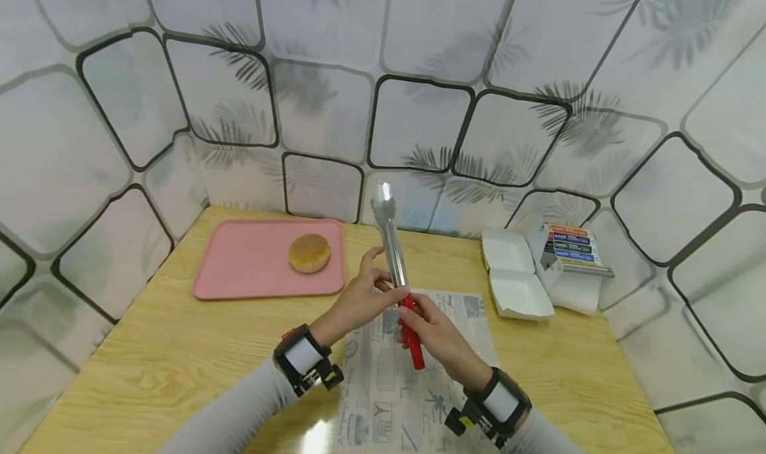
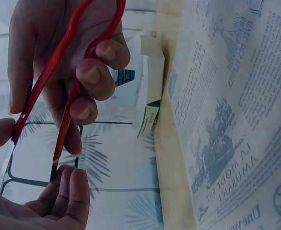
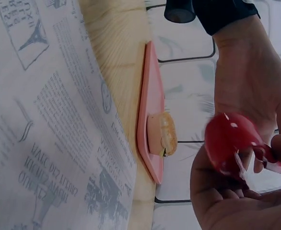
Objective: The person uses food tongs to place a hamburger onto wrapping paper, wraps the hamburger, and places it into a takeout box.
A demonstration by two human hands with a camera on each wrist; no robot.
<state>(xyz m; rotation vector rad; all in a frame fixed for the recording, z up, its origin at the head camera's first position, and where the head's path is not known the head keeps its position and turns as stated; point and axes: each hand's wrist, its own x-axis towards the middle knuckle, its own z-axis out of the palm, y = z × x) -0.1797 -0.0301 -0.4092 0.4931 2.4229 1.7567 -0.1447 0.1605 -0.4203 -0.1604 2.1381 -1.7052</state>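
A pair of tongs (image 1: 393, 251) with red handles and silver metal ends is held up in front of me, metal end away. My right hand (image 1: 441, 340) grips the red handles (image 2: 78, 76), fingers curled round them in the left wrist view. My left hand (image 1: 359, 302) pinches the tongs further up, where red meets metal, with thumb and fingers on the two arms. A printed newspaper-style sheet (image 1: 371, 381) lies on the table beneath both hands. In the right wrist view the rounded red handle end (image 3: 231, 139) faces the camera.
A pink tray (image 1: 239, 261) at the back left bears a round bun (image 1: 308, 253), green showing at its edge in the right wrist view. At the back right stand an open white carton (image 1: 520, 294) and a dispenser box (image 1: 571, 248) with striped labels. A patterned curtain (image 1: 419, 121) surrounds the wooden table (image 1: 287, 334).
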